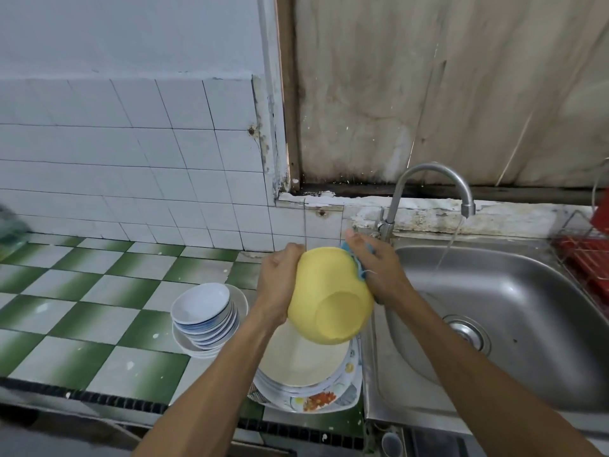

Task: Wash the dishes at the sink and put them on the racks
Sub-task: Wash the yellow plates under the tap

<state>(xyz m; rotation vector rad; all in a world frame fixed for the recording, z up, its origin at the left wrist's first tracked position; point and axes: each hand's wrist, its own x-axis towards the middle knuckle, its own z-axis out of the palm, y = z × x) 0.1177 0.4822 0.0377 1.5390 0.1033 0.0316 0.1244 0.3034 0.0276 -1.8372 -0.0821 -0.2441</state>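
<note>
While water is running from the faucet (431, 192) into the sink (514, 311), we are gripping the yellow bowl (329, 295) with our left hand (280, 278) above the stacked plates (306, 371); our right hand (379, 268) is pressing a blue sponge (359, 258) against its rim.

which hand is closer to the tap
Right. The right hand, holding a blue sponge against the yellow bowl, sits just beside the tap base; the left hand holds the bowl's opposite side, farther left.
</note>
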